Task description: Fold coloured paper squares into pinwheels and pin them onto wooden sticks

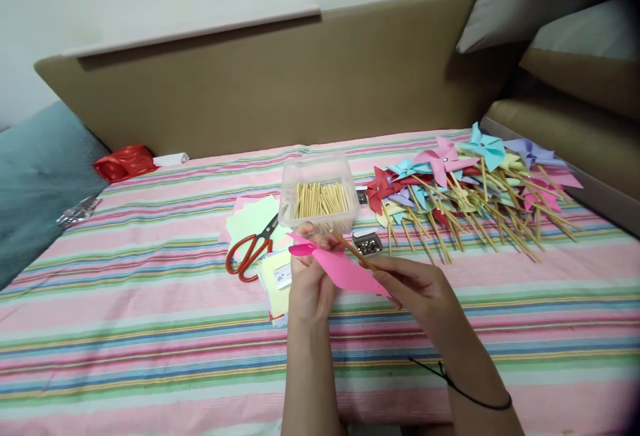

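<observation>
My left hand is closed on a bright pink paper pinwheel, its fingers curled around the centre. A thin wooden stick slants across the pinwheel's far side, its upper end close to my left fingers. My right hand pinches the lower part of this stick, near a corner of the pink paper. Whether the stick is joined to the paper is hidden by my left fingers. Just beyond my hands stand a clear plastic box of wooden sticks and a small box of metal pins.
Finished pinwheels in several colours lie heaped at the right. Red-handled scissors rest on pale paper sheets left of the box. A red plastic bag lies far left. Striped cloth covers the surface; a brown backrest rises behind.
</observation>
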The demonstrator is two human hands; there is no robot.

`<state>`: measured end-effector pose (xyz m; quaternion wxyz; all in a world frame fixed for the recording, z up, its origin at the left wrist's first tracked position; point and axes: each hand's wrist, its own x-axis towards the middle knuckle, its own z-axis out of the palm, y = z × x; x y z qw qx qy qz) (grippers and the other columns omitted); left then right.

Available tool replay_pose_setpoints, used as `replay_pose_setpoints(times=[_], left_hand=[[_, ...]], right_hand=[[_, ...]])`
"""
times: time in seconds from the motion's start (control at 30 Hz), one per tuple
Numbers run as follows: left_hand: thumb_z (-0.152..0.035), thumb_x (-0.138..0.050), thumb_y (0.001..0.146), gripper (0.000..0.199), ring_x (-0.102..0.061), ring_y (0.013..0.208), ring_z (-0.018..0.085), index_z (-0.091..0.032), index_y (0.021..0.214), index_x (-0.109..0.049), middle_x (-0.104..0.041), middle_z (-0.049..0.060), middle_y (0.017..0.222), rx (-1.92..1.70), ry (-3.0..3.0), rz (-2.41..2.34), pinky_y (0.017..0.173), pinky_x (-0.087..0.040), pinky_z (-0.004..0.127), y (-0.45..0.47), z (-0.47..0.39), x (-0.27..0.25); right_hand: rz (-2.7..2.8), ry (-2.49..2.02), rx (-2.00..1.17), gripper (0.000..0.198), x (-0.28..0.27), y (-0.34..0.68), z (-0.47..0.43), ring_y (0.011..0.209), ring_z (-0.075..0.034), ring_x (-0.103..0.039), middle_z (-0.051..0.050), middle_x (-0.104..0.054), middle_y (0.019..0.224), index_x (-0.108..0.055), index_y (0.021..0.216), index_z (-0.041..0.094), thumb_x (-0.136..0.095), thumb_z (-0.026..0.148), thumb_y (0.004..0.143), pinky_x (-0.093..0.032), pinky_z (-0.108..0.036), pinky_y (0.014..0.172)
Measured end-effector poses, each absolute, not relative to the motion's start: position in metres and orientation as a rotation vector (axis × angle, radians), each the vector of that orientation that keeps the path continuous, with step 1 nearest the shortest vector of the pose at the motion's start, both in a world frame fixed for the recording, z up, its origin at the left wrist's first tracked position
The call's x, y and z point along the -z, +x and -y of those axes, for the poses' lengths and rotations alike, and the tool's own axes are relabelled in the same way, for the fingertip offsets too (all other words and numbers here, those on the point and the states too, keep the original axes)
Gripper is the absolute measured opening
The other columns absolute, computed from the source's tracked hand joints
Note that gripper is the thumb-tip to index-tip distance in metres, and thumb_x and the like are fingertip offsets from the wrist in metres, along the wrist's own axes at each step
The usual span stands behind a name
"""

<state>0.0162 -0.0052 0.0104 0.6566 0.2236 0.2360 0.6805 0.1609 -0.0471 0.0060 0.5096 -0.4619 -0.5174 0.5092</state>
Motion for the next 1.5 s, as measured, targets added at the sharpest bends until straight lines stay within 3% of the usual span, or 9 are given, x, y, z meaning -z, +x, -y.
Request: replay_pose_setpoints(times=[0.13, 0.33, 0.67, 1.0, 1.33, 1.5], left_hand=[[-0.030, -0.091, 0.049, 0.057, -0.062, 0.077, 0.012, -0.027, 0.092, -0.053, -0.053, -0.008, 0.063, -1.552, 0.544, -0.571, 0.081, -0.050, 0.024, 0.013, 0.005, -0.009], [-0.022, -0.090, 0.051, 0.055, -0.063, 0.071, 0.010, -0.027, 0.091, -0.053, -0.054, -0.009, 0.060, -1.546, 0.561, -0.552, 0.070, -0.051, 0.019, 0.013, 0.007, -0.010], [-0.022, -0.091, 0.048, 0.056, -0.065, 0.070, 0.010, -0.025, 0.086, -0.050, -0.055, -0.010, 0.059, -1.512, 0.541, -0.561, 0.065, -0.050, 0.016, 0.013, 0.007, -0.011], [-0.024, -0.093, 0.041, 0.061, -0.064, 0.065, 0.009, -0.024, 0.081, -0.047, -0.052, -0.011, 0.054, -1.498, 0.533, -0.581, 0.060, -0.051, 0.015, 0.014, 0.008, -0.017], [-0.019, -0.092, 0.043, 0.060, -0.065, 0.065, 0.009, -0.025, 0.081, -0.046, -0.055, -0.011, 0.057, -1.505, 0.484, -0.510, 0.058, -0.050, 0.015, 0.013, 0.009, -0.018], [-0.021, -0.092, 0.044, 0.058, -0.065, 0.061, 0.007, -0.025, 0.082, -0.048, -0.054, -0.012, 0.057, -1.512, 0.509, -0.491, 0.058, -0.049, 0.013, 0.014, 0.009, -0.020]], right_hand=[[1.329, -1.116, -1.190, 0.021, -0.009, 0.165, 0.047, 0.073, -0.017, -0.061, -0.005, -0.070, 0.079, -0.076, 0.100, 0.025, -0.062, 0.032, 0.085, -0.048, -0.027, 0.058], [1.330, -1.092, -1.202, 0.021, -0.013, 0.165, 0.047, 0.090, -0.022, -0.064, -0.006, -0.072, 0.091, -0.076, 0.100, 0.026, -0.060, 0.029, 0.086, -0.049, -0.029, 0.066], [1.364, -1.101, -1.144, 0.019, -0.016, 0.166, 0.048, 0.085, -0.024, -0.065, -0.004, -0.064, 0.066, -0.077, 0.094, 0.025, -0.062, 0.030, 0.084, -0.049, -0.031, 0.064], [1.380, -1.054, -1.158, 0.021, -0.016, 0.168, 0.048, 0.089, -0.025, -0.066, -0.005, -0.074, 0.089, -0.077, 0.098, 0.029, -0.065, 0.027, 0.081, -0.052, -0.034, 0.070], [1.417, -1.069, -1.161, 0.022, -0.013, 0.168, 0.049, 0.092, -0.026, -0.065, -0.007, -0.073, 0.097, -0.076, 0.103, 0.028, -0.065, 0.032, 0.084, -0.052, -0.037, 0.074], [1.450, -1.112, -1.149, 0.024, -0.011, 0.169, 0.049, 0.081, -0.022, -0.063, -0.007, -0.072, 0.092, -0.075, 0.105, 0.027, -0.064, 0.034, 0.084, -0.051, -0.033, 0.064]])
